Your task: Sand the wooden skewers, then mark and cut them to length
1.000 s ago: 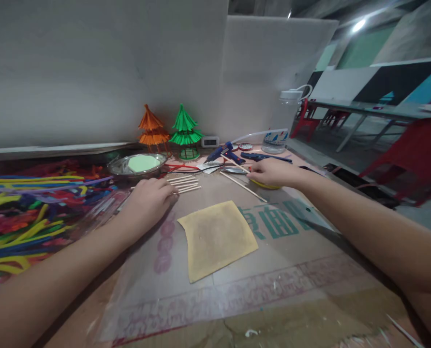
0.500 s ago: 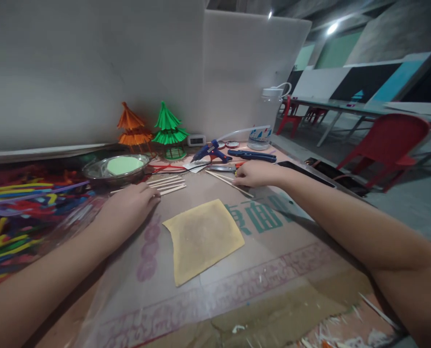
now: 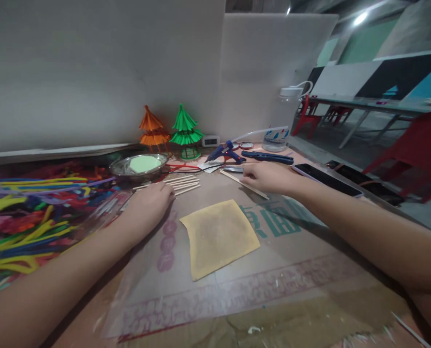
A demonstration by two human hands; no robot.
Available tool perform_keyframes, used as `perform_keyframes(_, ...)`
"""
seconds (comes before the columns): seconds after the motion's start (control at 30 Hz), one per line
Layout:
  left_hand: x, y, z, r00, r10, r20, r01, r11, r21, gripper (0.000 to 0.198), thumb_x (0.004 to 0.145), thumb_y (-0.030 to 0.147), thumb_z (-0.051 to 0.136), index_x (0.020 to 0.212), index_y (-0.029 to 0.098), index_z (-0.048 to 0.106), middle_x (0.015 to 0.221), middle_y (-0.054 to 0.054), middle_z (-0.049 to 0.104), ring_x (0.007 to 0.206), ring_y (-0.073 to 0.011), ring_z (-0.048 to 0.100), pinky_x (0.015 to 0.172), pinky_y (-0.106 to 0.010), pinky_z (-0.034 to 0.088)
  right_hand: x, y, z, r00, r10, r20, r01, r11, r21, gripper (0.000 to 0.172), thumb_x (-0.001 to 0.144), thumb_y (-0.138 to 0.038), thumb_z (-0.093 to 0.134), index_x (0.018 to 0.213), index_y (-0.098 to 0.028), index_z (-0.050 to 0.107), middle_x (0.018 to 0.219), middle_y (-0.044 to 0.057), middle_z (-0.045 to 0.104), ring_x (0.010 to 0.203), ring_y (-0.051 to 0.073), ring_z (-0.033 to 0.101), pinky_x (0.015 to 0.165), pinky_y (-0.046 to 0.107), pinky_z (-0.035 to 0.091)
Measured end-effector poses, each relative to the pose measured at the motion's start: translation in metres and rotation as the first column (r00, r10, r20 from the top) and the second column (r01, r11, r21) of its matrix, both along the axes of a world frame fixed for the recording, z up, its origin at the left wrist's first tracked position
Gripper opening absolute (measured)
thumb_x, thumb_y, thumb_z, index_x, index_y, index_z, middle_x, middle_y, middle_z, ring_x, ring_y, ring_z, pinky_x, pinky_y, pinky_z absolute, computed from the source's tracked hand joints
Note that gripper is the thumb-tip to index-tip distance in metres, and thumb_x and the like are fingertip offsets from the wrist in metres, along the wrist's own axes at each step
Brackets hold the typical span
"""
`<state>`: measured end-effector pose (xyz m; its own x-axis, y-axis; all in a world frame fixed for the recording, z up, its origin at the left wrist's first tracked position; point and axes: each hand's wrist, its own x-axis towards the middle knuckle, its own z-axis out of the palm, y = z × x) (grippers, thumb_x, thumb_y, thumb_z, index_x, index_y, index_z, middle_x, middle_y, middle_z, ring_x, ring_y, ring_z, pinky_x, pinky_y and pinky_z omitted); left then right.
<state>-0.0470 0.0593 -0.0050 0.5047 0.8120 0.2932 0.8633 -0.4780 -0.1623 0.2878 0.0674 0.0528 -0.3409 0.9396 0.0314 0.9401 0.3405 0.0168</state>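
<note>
While the right hand (image 3: 264,178) sits on the thin sticks (image 3: 256,191) at right, its fingertips are together over them; can't tell whether the grip clamps or just presses. Left hand (image 3: 150,203) lies over the near end of the stick row (image 3: 186,189), fingers curled; can't tell if that grip is clamped either.

Versus one second ago: right hand has left the yellow item, which no longer shows, and is on the sticks; these were splayed, now lie close together. Left hand stays at its row. Phone (image 3: 327,180) now shows more fully past the right forearm.

Sticks: pale, straight, slim, wood-like; left row roughly parallel, right ones slanting toward the person. Between and nearer the body, yellow square pad (image 3: 220,239), matte, wavy left edge, greyish middle. Under it, clear plastic sheet (image 3: 237,295) with green and purplish print, on the bench (image 3: 79,311).

Beyond: shiny metal bowl (image 3: 117,170) with pale green disc (image 3: 145,164), orange and green pleated tiered models (image 3: 186,137), blue glue gun (image 3: 220,152). Far left: bright strips (image 3: 26,232), heaped.
</note>
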Motion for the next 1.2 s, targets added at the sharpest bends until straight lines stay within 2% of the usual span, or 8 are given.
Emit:
perform_keyframes(0.2,0.013,-0.015,0.009,0.992,0.025,0.125,-0.021,0.999,-0.031,0.031,0.104,0.033,0.036,0.105,0.017,0.063,0.089,-0.012,0.073,0.081,-0.0287,0.070,0.071,-0.038,0.048,-0.022,-0.022,-0.004,0.977,0.179,-0.113,-0.146,0.956,0.256,0.025,0.101,-0.035,0.054,0.103,-0.017,0.070,0.092,0.010,0.075,0.081,0.023,0.065,0.065,0.030,0.036)
perform_keyframes(0.3,0.025,-0.037,0.014,0.970,-0.001,0.241,0.015,0.998,-0.055,0.032,0.108,0.037,0.029,0.114,0.020,0.056,0.091,-0.006,0.073,0.076,-0.0223,0.070,0.067,-0.033,0.048,-0.028,-0.037,-0.009,0.883,0.468,0.016,-0.395,0.726,0.563,0.023,0.102,-0.028,0.052,0.108,-0.015,0.069,0.084,0.009,0.074,0.075,0.022,0.062,0.068,0.033,0.039)
perform_keyframes(0.4,0.036,-0.060,0.017,0.867,-0.075,0.493,0.172,0.973,-0.154,0.029,0.107,0.041,0.030,0.109,0.024,0.053,0.082,-0.001,0.070,0.067,-0.0179,0.065,0.061,-0.029,0.047,-0.033,-0.053,-0.011,0.725,0.648,0.232,-0.607,0.444,0.659,0.027,0.103,-0.019,0.046,0.121,-0.013,0.066,0.082,0.007,0.072,0.072,0.021,0.057,0.068,0.034,0.040)
perform_keyframes(0.5,0.045,-0.078,0.020,0.731,-0.115,0.673,0.382,0.886,-0.263,0.026,0.106,0.040,0.031,0.097,0.025,0.050,0.069,0.003,0.062,0.059,-0.0161,0.059,0.057,-0.028,0.045,-0.038,-0.066,-0.008,0.665,0.690,0.287,-0.665,0.372,0.648,0.037,0.103,-0.017,0.044,0.137,-0.011,0.057,0.087,0.007,0.072,0.074,0.022,0.057,0.067,0.036,0.043)
perform_keyframes(0.63,0.050,-0.086,0.023,0.675,-0.135,0.726,0.515,0.790,-0.332,0.028,0.105,0.040,0.032,0.088,0.025,0.047,0.069,0.002,0.060,0.059,-0.0150,0.057,0.057,-0.028,0.045,-0.043,-0.075,-0.005,0.631,0.727,0.269,-0.674,0.342,0.655,0.036,0.103,-0.017,0.045,0.135,-0.009,0.060,0.089,0.008,0.072,0.080,0.022,0.060,0.072,0.038,0.048)
perform_keyframes(0.93,0.046,-0.082,0.018,0.677,-0.164,0.717,0.535,0.780,-0.326,0.028,0.106,0.043,0.038,0.098,0.024,0.057,0.077,0.001,0.067,0.067,-0.0157,0.063,0.061,-0.028,0.049,-0.043,-0.076,-0.002,0.622,0.731,0.280,-0.686,0.337,0.645,0.025,0.101,-0.013,0.046,0.109,-0.015,0.069,0.077,0.005,0.067,0.073,0.020,0.058,0.071,0.037,0.044)
perform_keyframes(1.07,0.044,-0.077,0.017,0.732,-0.330,0.596,0.525,0.831,-0.184,0.024,0.106,0.032,0.043,0.097,0.023,0.063,0.086,-0.002,0.071,0.081,-0.0175,0.067,0.072,-0.030,0.051,-0.041,-0.064,-0.007,0.673,0.739,0.024,-0.579,0.506,0.639,0.025,0.105,-0.022,0.046,0.088,-0.018,0.064,0.073,0.004,0.066,0.068,0.018,0.055,0.065,0.032,0.040)
perform_keyframes(1.2,0.043,-0.067,0.007,0.784,-0.428,0.449,0.511,0.856,-0.077,0.019,0.100,0.031,0.055,0.107,0.020,0.068,0.110,-0.009,0.071,0.105,-0.0238,0.064,0.093,-0.040,0.051,-0.044,-0.051,-0.020,0.621,0.554,-0.555,-0.329,0.826,0.457,0.021,0.107,-0.032,0.041,0.100,-0.021,0.057,0.073,0.001,0.065,0.062,0.014,0.057,0.060,0.027,0.043)
